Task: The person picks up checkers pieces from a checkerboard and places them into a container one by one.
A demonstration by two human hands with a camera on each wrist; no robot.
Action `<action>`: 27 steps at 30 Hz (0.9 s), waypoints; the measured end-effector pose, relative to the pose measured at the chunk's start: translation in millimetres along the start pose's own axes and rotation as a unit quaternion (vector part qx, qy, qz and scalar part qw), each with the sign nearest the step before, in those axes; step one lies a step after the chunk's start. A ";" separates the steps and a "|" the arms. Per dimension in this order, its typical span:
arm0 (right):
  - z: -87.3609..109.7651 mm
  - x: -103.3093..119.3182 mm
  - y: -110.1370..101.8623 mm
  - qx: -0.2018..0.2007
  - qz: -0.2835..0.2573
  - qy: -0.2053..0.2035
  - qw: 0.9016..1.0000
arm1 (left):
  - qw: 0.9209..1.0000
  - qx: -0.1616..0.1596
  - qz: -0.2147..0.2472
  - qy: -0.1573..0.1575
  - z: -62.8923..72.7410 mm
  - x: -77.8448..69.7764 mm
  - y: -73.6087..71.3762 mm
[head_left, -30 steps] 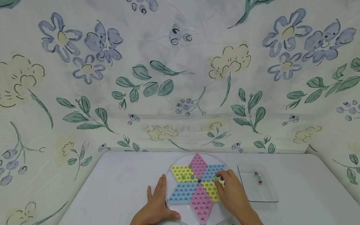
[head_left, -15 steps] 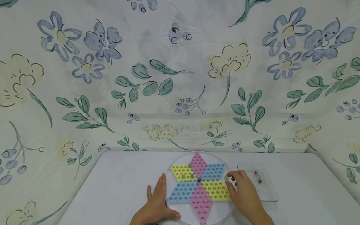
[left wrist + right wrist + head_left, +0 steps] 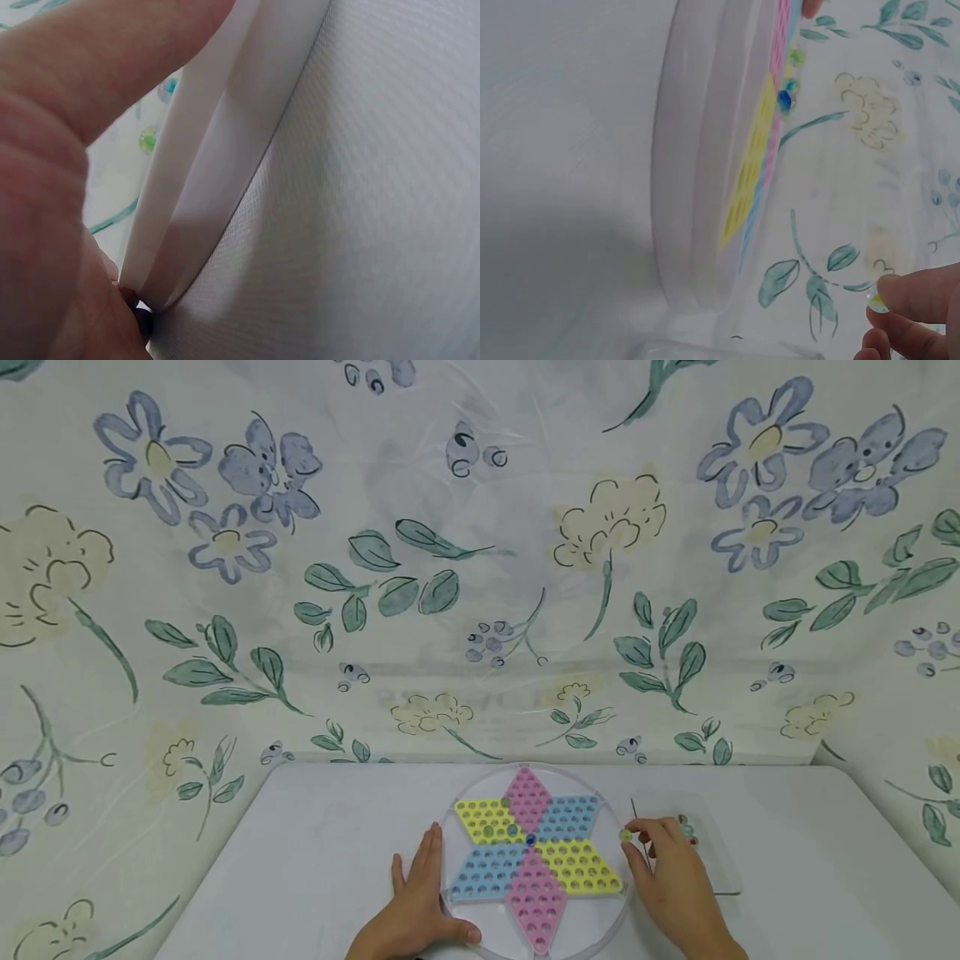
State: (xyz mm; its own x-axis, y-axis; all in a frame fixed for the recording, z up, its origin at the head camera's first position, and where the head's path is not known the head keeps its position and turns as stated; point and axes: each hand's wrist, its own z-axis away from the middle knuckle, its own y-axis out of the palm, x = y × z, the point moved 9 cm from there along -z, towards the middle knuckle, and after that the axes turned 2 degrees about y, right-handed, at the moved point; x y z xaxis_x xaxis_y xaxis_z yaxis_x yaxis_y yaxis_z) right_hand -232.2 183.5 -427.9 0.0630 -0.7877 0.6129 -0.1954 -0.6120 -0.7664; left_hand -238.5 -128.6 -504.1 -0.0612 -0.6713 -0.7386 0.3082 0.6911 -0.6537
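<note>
A round white Chinese checkers board point(image 3: 540, 860) with a pink, blue and yellow star lies on the table in the head view. My left hand point(image 3: 416, 902) rests against its left rim, fingers straight and thumb spread along the near side. To the right of the board, my right hand point(image 3: 672, 881) pinches a yellow-green marble point(image 3: 626, 835) between thumb and forefinger, just beyond the rim. The right wrist view also shows this marble point(image 3: 878, 299). A dark blue marble point(image 3: 531, 840) sits at the star's centre. Left of it are a pale blue marble point(image 3: 513, 830) and a green one point(image 3: 489, 832).
A clear shallow tray point(image 3: 723, 868) stands right of the board, partly behind my right hand. Several marbles point(image 3: 686, 831) lie in it. Another dull green marble point(image 3: 506, 802) is near the board's far-left part. A floral cloth point(image 3: 480, 568) hangs behind the white table point(image 3: 337, 827).
My right hand has lifted the yellow-green marble from the board's right side and carried it right, past the rim towards the tray. My left hand has stayed at the rim.
</note>
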 end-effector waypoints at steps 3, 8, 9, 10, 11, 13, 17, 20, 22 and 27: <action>0.5 -4.2 -3.7 -0.016 0.004 -0.007 1.000 | 1.000 0.000 -0.001 0.002 -0.1 -0.1 0.0; 1.9 -12.7 -10.2 -0.044 0.015 -0.010 0.999 | 1.000 0.001 -0.006 0.001 0.1 0.1 0.1; 2.3 -14.5 -11.0 -0.047 0.017 -0.010 0.999 | 1.000 0.001 -0.007 0.001 0.2 0.0 -0.1; 2.5 -16.5 -11.3 -0.047 0.019 -0.010 0.999 | 1.000 0.001 -0.008 0.001 0.4 -0.1 -0.1; 2.5 -18.5 -11.3 -0.046 0.021 -0.010 0.999 | 1.000 0.001 -0.009 0.001 0.5 -0.3 -0.2; 2.8 -21.9 -11.1 -0.044 0.020 -0.010 0.999 | 1.000 0.002 -0.010 0.002 0.7 -0.8 -0.4; 2.2 -27.0 -9.1 -0.031 0.019 -0.004 0.999 | 1.000 0.003 -0.010 0.006 0.9 -1.5 -0.5; 1.3 -29.4 -7.5 -0.020 0.018 0.006 1.000 | 1.000 0.003 -0.008 0.007 0.9 -1.5 -0.6; 0.7 -31.3 -6.2 -0.011 0.021 0.019 1.000 | 1.000 0.004 -0.007 0.008 0.8 -1.3 -0.6; -0.5 -36.3 -2.8 0.011 0.029 0.048 0.998 | 1.000 0.001 -0.004 0.004 0.5 -1.3 -1.0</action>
State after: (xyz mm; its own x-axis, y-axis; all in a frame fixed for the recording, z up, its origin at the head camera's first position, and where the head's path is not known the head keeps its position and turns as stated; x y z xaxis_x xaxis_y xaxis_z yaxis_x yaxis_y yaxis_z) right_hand -234.4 213.8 -447.9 -0.0427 -0.8124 0.5815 -0.1745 -0.5670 -0.8050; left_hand -238.2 -128.5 -502.3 -0.0713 -0.6754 -0.7340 0.3103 0.6843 -0.6598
